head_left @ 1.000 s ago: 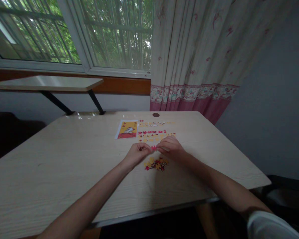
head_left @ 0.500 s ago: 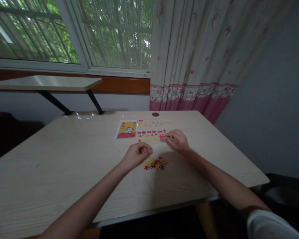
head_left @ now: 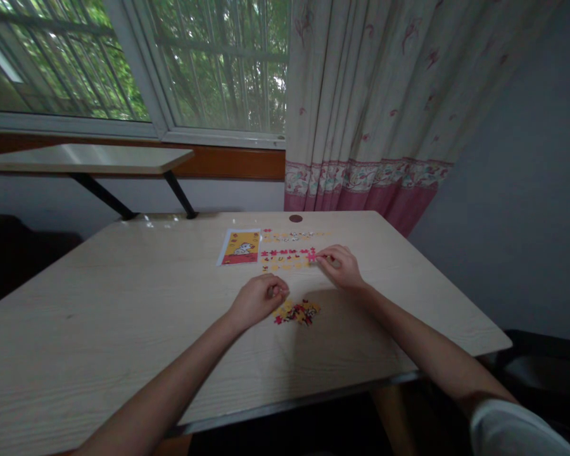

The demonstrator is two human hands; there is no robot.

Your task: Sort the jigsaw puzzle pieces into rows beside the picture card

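Between thumb and fingertips, my right hand (head_left: 341,266) pinches a red jigsaw puzzle piece (head_left: 311,256) at the right end of a row of red pieces (head_left: 285,252). Other rows of mostly yellow pieces (head_left: 285,266) lie just nearer and farther off. My left hand (head_left: 259,297) hovers or rests left of a loose pile of puzzle pieces (head_left: 298,312), its fingers curled together; what they hold, if anything, is too small to make out. Left of the rows lies a picture sheet (head_left: 240,247) with a white animal on yellow and red.
The pale wooden table (head_left: 137,304) carries everything. A raised shelf (head_left: 85,158) on black brackets stands at the back left. A dark round disc (head_left: 295,218) sits near the back edge. Behind are a window and a curtain (head_left: 361,126); a dark chair (head_left: 546,367) is at the right.
My right hand has moved the red piece slightly away from me, up to the end of the red row. My left hand has shifted slightly nearer to the pile.
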